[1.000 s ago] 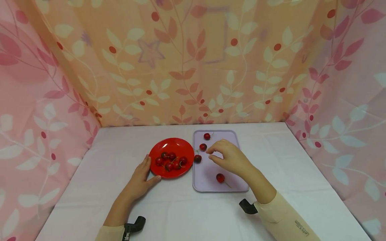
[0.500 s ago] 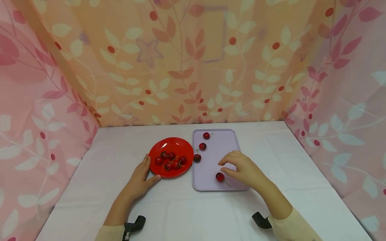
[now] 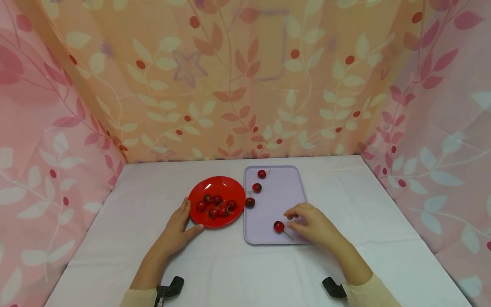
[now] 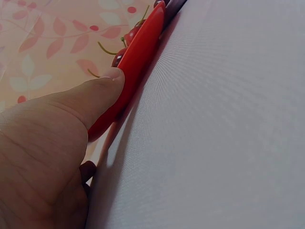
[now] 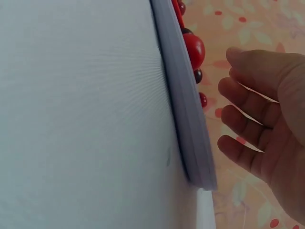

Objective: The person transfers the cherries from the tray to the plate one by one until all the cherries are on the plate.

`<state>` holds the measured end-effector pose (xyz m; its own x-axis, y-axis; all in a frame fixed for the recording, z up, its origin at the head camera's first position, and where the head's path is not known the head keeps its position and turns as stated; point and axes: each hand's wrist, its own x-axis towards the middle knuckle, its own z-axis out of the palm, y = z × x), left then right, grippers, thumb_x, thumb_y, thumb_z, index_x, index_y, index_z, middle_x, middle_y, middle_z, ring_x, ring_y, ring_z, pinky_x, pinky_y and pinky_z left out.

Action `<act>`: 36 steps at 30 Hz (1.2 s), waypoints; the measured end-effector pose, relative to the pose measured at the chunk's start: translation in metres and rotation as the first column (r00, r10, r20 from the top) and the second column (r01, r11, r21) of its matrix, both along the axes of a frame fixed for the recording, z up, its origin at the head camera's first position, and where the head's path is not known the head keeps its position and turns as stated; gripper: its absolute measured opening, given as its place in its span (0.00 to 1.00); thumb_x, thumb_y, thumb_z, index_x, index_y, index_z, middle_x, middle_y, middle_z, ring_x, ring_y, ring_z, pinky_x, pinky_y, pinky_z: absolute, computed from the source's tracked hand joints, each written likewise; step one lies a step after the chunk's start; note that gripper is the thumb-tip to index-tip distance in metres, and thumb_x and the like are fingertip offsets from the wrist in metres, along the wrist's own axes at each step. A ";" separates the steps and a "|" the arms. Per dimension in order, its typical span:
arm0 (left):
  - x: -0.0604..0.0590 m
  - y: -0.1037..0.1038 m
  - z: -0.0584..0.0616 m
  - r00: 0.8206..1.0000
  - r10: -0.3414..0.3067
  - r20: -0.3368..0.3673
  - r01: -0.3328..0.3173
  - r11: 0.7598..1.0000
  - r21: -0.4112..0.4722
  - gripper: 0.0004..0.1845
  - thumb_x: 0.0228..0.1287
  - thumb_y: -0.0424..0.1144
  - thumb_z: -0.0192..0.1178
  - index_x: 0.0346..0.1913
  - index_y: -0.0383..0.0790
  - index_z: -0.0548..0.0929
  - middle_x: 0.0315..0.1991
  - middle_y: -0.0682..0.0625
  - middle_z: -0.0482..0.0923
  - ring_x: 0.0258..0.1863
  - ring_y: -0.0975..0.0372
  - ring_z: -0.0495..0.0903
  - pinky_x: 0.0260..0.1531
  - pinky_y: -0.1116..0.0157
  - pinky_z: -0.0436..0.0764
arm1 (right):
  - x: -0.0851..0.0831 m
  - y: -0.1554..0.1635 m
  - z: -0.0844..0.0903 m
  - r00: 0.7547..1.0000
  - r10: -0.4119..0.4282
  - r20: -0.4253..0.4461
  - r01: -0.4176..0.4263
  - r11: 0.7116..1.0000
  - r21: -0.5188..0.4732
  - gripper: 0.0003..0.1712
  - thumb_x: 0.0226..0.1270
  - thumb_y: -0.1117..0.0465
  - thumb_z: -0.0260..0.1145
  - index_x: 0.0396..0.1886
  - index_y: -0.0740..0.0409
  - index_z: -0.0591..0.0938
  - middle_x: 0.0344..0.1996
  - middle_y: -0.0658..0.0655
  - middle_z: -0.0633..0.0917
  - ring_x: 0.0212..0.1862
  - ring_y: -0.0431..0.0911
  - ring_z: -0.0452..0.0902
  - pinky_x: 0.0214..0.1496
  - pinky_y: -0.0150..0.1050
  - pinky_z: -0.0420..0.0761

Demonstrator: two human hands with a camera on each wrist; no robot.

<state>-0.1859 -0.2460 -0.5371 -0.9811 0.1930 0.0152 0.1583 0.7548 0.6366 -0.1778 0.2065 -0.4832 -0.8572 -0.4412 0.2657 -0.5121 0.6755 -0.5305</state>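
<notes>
A red plate [image 3: 217, 184] bears several dark red cherries [image 3: 213, 212]. My left hand [image 3: 177, 230] rests at its left rim, fingers along the edge; in the left wrist view the thumb [image 4: 102, 90] presses the rim. On the lilac tray [image 3: 268, 213] a single cherry [image 3: 278, 227] lies near the front, its stem pointing right. My right hand [image 3: 312, 224] is just right of that cherry, over the tray's right side, thumb and fingers apart with nothing between them. From the right wrist, the cherry [image 5: 194, 50] shows at the tray's edge, left of the bent fingers.
Three more cherries lie along the tray's left side: one cherry [image 3: 261, 174] at the back, a second cherry [image 3: 257, 187] below it, and a third cherry [image 3: 250, 202] beside the plate. A white cloth [image 3: 230, 273] covers the table. Patterned curtains [image 3: 245, 85] enclose the back and sides.
My right hand has moved from near the cherries at the tray's left side toward the front right, beside the single front cherry. My left hand has stayed at the plate.
</notes>
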 end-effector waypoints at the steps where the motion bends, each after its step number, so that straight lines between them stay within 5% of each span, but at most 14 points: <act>1: 0.000 0.000 0.000 1.000 0.000 -0.001 0.000 1.000 0.003 0.57 0.64 0.65 0.64 0.83 0.42 0.46 0.85 0.45 0.38 0.81 0.40 0.44 0.72 0.34 0.56 | 0.001 0.000 -0.002 1.000 0.003 0.008 -0.003 1.000 0.006 0.16 0.61 0.61 0.77 0.49 0.50 0.87 0.41 0.42 0.86 0.47 0.40 0.80 0.54 0.44 0.82; 14: 0.000 0.002 -0.001 1.000 0.000 -0.018 0.000 1.000 0.008 0.57 0.64 0.64 0.64 0.83 0.40 0.46 0.84 0.44 0.39 0.81 0.39 0.44 0.73 0.34 0.56 | -0.001 0.006 -0.014 0.998 0.040 0.050 -0.046 0.992 0.118 0.25 0.53 0.46 0.82 0.50 0.49 0.88 0.45 0.43 0.86 0.51 0.40 0.78 0.59 0.45 0.80; 36: 0.003 0.001 0.002 0.999 -0.006 -0.036 0.007 1.000 0.014 0.56 0.64 0.64 0.65 0.83 0.38 0.47 0.84 0.43 0.41 0.81 0.39 0.46 0.72 0.34 0.56 | -0.004 0.017 -0.017 0.992 0.105 0.070 -0.115 0.980 0.164 0.09 0.62 0.57 0.77 0.42 0.45 0.88 0.38 0.38 0.82 0.46 0.37 0.76 0.53 0.41 0.80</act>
